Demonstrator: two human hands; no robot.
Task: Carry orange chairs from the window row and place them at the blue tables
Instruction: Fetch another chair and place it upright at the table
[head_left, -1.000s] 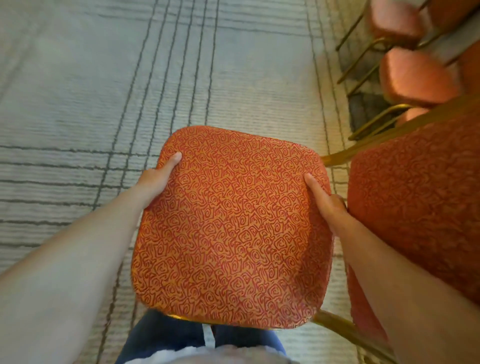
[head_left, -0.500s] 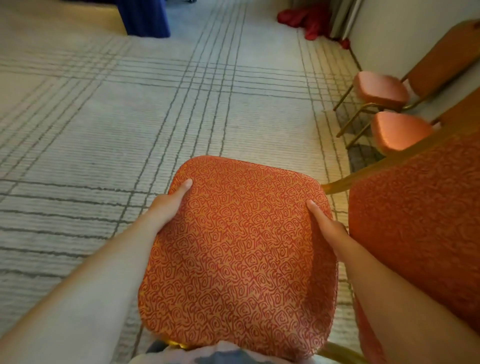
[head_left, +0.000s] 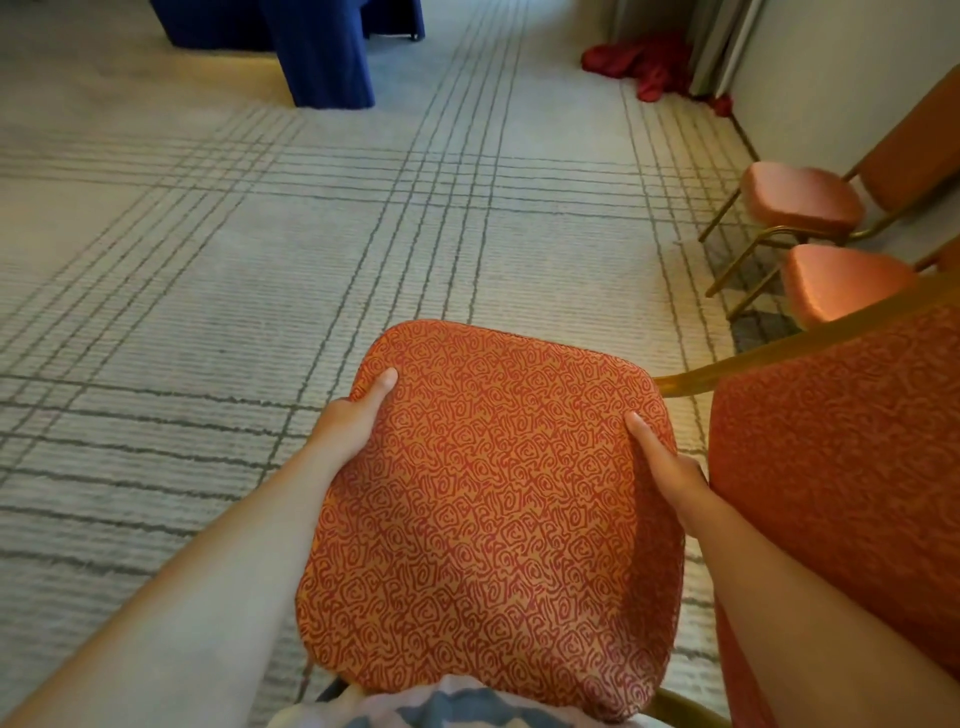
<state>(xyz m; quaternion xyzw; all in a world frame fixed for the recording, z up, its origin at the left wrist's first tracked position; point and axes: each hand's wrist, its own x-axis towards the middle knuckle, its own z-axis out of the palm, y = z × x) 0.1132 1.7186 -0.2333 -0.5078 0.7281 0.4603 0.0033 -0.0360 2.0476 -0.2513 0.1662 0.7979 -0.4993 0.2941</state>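
The left hand (head_left: 353, 421) and right hand (head_left: 670, 467) grip the chair (head_left: 493, 519) seat sides, fingers (head_left: 383, 382) curled over its edges; the blue counter (head_left: 322, 52) lies well apart, upper left.

Pale carpet (head_left: 208, 291) crossed by grey lines (like plaid); a crumpled red cloth (head_left: 639, 62) lies by the wall (head_left: 831, 78).

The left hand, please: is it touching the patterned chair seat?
Touching. The head view shows the left hand gripping the patterned chair seat, thumb on top.

banquet hall: blue-skirted table (head_left: 327, 57), orange chairs (head_left: 800, 200), carpet (head_left: 260, 260)
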